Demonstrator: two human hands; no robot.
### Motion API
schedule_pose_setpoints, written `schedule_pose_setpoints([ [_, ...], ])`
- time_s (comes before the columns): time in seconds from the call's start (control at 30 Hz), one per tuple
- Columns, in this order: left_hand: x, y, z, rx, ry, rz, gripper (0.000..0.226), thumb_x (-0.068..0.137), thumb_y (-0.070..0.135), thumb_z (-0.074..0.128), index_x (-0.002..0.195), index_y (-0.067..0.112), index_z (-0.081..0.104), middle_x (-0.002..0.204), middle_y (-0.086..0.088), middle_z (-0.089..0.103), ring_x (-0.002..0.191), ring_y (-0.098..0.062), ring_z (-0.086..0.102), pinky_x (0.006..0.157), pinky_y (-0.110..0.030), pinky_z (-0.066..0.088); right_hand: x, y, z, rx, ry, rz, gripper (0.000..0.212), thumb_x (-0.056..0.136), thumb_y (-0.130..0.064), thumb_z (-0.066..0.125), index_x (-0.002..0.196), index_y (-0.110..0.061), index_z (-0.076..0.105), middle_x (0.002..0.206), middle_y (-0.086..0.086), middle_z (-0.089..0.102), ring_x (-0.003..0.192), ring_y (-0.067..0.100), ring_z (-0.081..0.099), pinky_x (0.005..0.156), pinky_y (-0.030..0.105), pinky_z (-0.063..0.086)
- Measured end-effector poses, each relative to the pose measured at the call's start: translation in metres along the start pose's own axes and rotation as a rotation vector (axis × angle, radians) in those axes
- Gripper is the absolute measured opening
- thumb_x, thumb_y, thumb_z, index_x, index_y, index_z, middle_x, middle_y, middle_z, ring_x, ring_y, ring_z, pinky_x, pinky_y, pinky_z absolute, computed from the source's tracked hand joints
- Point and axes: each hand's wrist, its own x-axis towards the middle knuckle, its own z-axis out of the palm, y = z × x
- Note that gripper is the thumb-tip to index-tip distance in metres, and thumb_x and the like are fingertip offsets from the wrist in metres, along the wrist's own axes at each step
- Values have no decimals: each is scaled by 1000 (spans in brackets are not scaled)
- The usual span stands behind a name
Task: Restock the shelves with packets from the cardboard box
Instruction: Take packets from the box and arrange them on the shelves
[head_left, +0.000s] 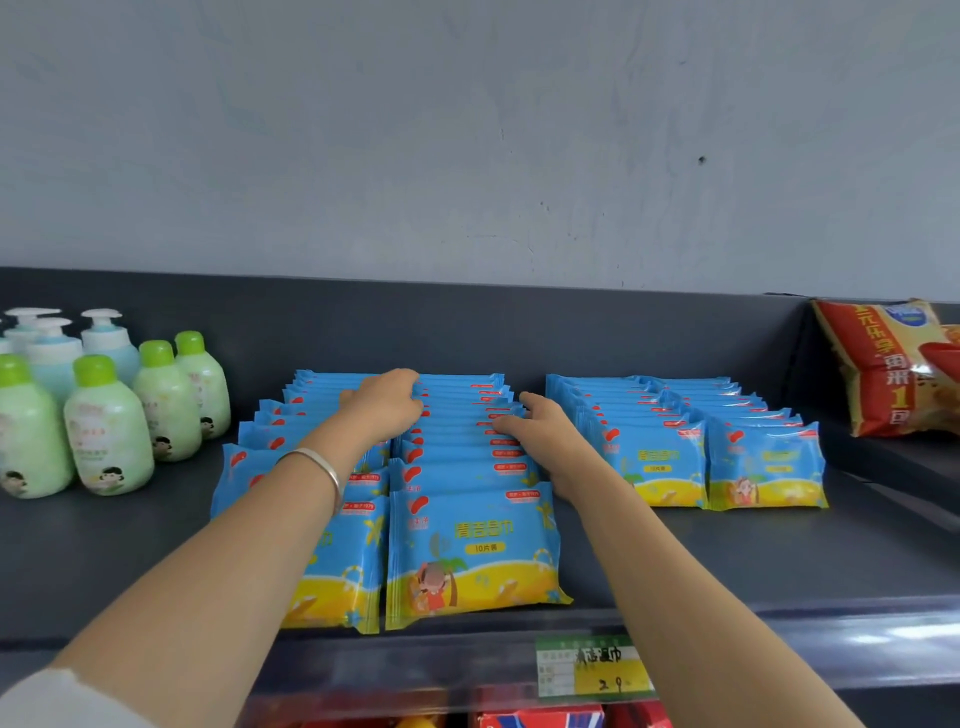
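**Blue plastic-film packets (472, 551): the row runs away from you, and each packet lies across it**

On the dark grey metal shelf (727, 561) the packets stand on edge in four files, front to back. Your hands bracket the second file from the left, about halfway back.

Your left hand (387, 400) sits at that file's left end and a little deeper. Its fingers are curled down over the packets' top edges. Your right hand (540, 431) is at the right end and slightly nearer you. The thumb is lifted and the bent fingertips touch the tops, but I cannot tell whether they pinch a packet or only rest there.

Each packet's long axis therefore runs from one hand to the other. Any squaring-up or pushing back will likely go along the file, away from you, and needs both ends moved together so the packets do not skew.

The cardboard box is out of view.
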Motion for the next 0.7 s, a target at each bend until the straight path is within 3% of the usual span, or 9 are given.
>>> schedule_pose_setpoints([
  [0.07,2,0,3,11,-19,15,41,95,12,40,136,15,42,136,-5,49,124,-26,46,105,-43,36,1,0,-1,-12,-13,3,38,94,-13,55,131,-11,45,84,-9,60,80,14,66,78,32,56],
  [0.13,5,-2,3,2,-17,46,41,93,3,38,131,17,47,132,-5,51,120,-26,49,103,-41,40,6,0,-2,-101,-8,-25,38,95,-15,54,132,-13,46,103,-2,66,87,15,67,78,29,56],
  [0.23,9,-7,3,84,53,83,32,89,-7,38,90,23,48,97,-1,48,85,-22,44,78,-36,43,22,-3,-4,-367,75,-99,44,98,-17,47,141,-15,41,131,6,56,107,19,61,79,26,53],
  [0.3,9,-4,1,171,114,89,35,89,-5,42,83,28,51,90,-1,49,79,-22,45,71,-34,42,31,-6,-5,-543,101,-123,40,99,-12,41,139,-13,45,128,8,58,100,19,61,64,20,50],
  [0.43,14,6,-2,234,114,108,31,95,7,45,106,25,68,108,1,65,103,-24,57,93,-40,39,44,-9,-3,-764,126,-131,28,97,-7,39,112,-10,62,108,10,64,76,15,57,61,23,46],
  [0.5,17,11,-5,223,78,126,30,94,10,44,80,24,66,82,1,62,84,-24,57,85,-40,39,52,-10,0,-783,143,-116,21,97,-12,41,88,-10,60,91,8,63,65,14,54,60,26,46],
  [0.53,18,14,-5,208,68,133,33,93,11,44,64,23,56,67,1,52,69,-22,51,77,-37,39,57,-10,0,-783,159,-112,21,96,-13,43,84,-8,59,87,8,63,64,15,55,60,28,47],
  [0.6,20,17,-5,186,40,132,35,92,15,47,57,18,47,59,1,43,57,-19,41,64,-31,37,65,-13,1,-781,188,-101,19,95,-15,48,89,-7,64,91,7,65,72,19,60,64,31,52],
  [0.7,23,12,-5,181,6,159,23,90,15,52,72,21,64,73,0,58,65,-20,51,61,-32,44,72,-19,0,-825,172,-37,12,91,-20,59,97,-13,66,98,5,65,83,22,64,70,36,55],
])
